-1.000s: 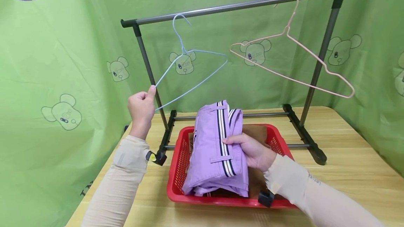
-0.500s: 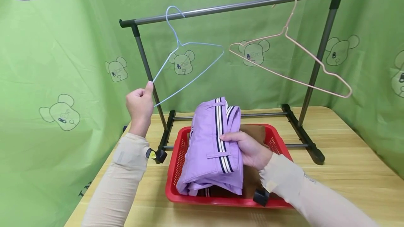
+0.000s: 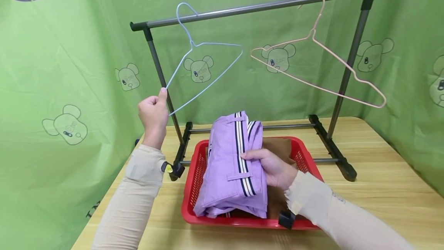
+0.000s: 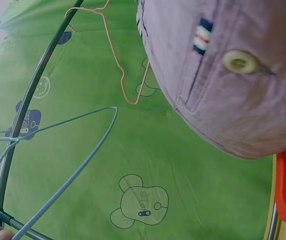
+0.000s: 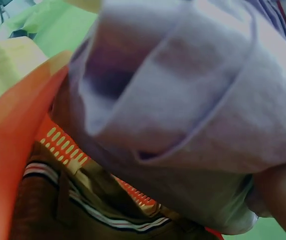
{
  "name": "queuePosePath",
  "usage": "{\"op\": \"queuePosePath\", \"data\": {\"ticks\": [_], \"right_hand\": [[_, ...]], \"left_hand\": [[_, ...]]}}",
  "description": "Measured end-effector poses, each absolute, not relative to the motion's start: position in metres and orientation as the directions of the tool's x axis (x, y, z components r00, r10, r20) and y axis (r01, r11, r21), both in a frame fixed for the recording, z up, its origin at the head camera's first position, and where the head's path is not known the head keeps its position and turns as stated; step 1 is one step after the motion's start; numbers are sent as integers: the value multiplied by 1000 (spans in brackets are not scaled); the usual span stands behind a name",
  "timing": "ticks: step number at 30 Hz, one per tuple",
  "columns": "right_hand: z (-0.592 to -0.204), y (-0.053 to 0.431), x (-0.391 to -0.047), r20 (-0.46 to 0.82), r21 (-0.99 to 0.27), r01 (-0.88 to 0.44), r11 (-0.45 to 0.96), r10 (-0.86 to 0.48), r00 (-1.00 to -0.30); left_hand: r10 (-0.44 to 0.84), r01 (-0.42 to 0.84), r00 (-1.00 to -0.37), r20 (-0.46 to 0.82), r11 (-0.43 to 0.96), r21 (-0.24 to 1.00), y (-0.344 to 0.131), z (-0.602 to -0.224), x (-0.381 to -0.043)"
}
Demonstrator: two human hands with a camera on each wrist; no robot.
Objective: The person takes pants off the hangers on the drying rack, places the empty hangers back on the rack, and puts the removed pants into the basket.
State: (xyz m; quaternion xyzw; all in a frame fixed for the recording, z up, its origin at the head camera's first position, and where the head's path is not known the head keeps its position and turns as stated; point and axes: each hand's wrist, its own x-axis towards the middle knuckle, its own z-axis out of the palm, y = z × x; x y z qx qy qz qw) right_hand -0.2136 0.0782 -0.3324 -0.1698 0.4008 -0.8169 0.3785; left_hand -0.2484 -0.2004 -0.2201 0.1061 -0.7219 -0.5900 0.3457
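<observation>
My left hand [image 3: 154, 115] grips one corner of a light blue wire hanger [image 3: 192, 44], thumb along the wire. The hanger's hook overlaps the rack's bar and rises above it in the head view. Folded purple trousers [image 3: 223, 161] with a striped inner waistband are held over the basket by my right hand [image 3: 277, 169], thumb on the stripes and the other fingers hidden behind the cloth. A button [image 4: 240, 62] on the trousers shows in the left wrist view. Seen from the right wrist, the purple cloth fills most of the picture.
A red basket [image 3: 187, 207] under the trousers contains a brown garment [image 3: 279, 147] with a striped waistband. Behind it stands a dark rack [image 3: 256, 9], where a pink hanger [image 3: 313, 33] hangs on the right. Green printed cloth surrounds the wooden table [image 3: 381, 188].
The left hand and blue hanger have risen slightly and shifted left, so the hook now reaches higher over the bar. The trousers have moved a little left in the right hand.
</observation>
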Motion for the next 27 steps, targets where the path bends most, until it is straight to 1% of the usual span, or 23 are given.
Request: {"op": "queuePosePath", "data": {"ticks": [7,18,27], "right_hand": [[-337,84,-210,-31,-804,458,-380,-741,-670],[-338,91,-205,-72,-802,476,-362,-731,-679],[-340,95,-201,-104,-806,475,-354,-705,-701]], "left_hand": [[-559,246,-745,363,276,929,-199,-217,-252],[-551,207,-765,332,277,938,-197,-212,-257],[-551,192,-773,313,267,944,-196,-213,-259]]}}
